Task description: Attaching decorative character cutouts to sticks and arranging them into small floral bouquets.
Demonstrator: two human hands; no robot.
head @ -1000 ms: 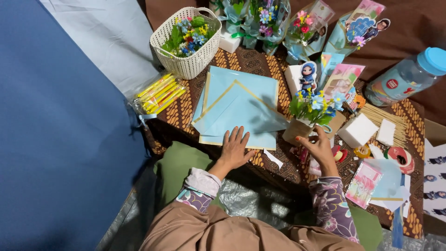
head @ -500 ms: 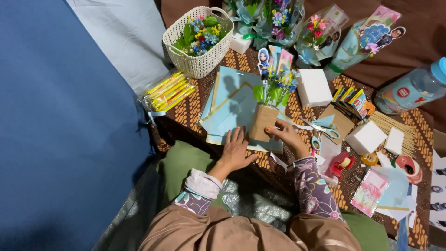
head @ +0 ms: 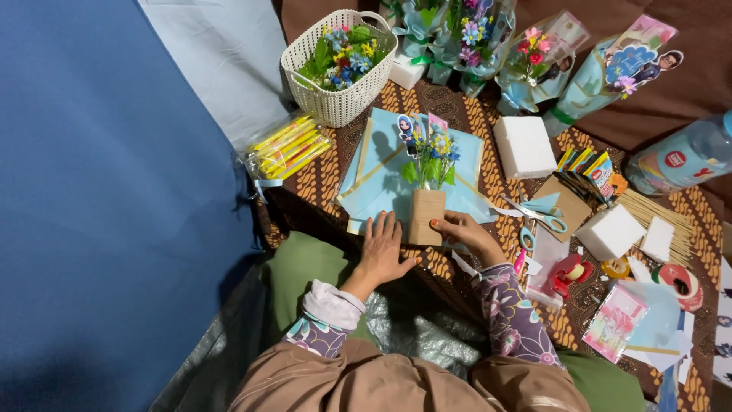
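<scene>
Nearest, the left hand [head: 381, 250] lies flat and open on the patterned cloth [head: 320, 202], fingers spread, touching the left side of a small brown box [head: 425, 217]. The right hand [head: 467, 233] grasps that box from the right. The box stands upright on light blue paper sheets [head: 374, 179] and holds a sprig of blue and yellow flowers [head: 433, 156]. Right of it lie scissors [head: 537, 216] and white foam blocks [head: 524, 146]. Farther left stands a white basket [head: 335, 103] of flowers.
</scene>
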